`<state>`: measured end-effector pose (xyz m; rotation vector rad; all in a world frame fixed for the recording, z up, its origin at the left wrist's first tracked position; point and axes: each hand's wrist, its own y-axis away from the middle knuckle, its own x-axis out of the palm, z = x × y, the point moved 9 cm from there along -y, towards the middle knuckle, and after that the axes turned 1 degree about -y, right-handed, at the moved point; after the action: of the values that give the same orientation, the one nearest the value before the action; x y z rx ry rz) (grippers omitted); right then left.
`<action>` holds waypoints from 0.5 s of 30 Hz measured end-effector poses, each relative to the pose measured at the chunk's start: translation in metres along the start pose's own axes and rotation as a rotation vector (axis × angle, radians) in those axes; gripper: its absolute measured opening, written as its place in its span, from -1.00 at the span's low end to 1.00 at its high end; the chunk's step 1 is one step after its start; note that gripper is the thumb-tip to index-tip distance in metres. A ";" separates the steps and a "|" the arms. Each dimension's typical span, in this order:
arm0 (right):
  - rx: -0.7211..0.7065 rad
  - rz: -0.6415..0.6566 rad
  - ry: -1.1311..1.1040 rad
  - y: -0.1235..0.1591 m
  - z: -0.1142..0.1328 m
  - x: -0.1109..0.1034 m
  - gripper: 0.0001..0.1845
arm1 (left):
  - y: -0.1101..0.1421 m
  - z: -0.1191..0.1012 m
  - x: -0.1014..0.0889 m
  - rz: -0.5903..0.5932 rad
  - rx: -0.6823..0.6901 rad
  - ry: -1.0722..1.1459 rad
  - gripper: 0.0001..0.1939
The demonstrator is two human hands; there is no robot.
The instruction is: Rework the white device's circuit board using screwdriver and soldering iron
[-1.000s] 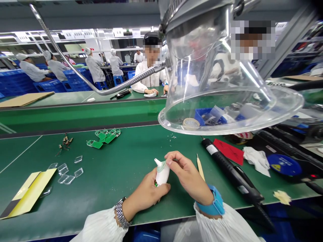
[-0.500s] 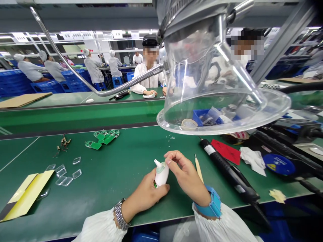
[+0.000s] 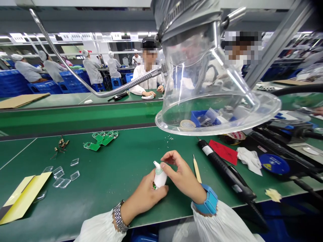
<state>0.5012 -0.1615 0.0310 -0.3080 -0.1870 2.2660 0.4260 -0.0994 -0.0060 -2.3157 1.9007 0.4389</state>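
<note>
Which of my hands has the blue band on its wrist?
Your right hand wears the blue band; the left hand, gripping the white device, wears a silver metal band.

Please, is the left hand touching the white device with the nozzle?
Touching. The head view shows the left hand holding the white device around its lower part.

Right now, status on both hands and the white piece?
Left hand gripping white piece. Right hand close by its nozzle. Clear hood hangs beyond, not hiding either hand.
</note>
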 end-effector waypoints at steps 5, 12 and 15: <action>0.044 -0.053 -0.015 -0.004 -0.014 -0.003 -0.81 | 0.001 0.000 0.004 0.011 0.052 -0.112 -0.81; -0.092 -0.244 0.412 0.025 0.013 -0.111 -0.75 | 0.003 0.021 -0.008 -0.053 -0.112 0.170 -0.42; -0.261 -0.230 0.886 0.039 0.024 -0.173 -0.77 | 0.003 0.026 -0.004 0.007 -0.223 0.384 -0.46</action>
<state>0.5754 -0.3188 0.0722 -1.3075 -0.0418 1.6906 0.4185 -0.0897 -0.0290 -2.7017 2.1178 0.2266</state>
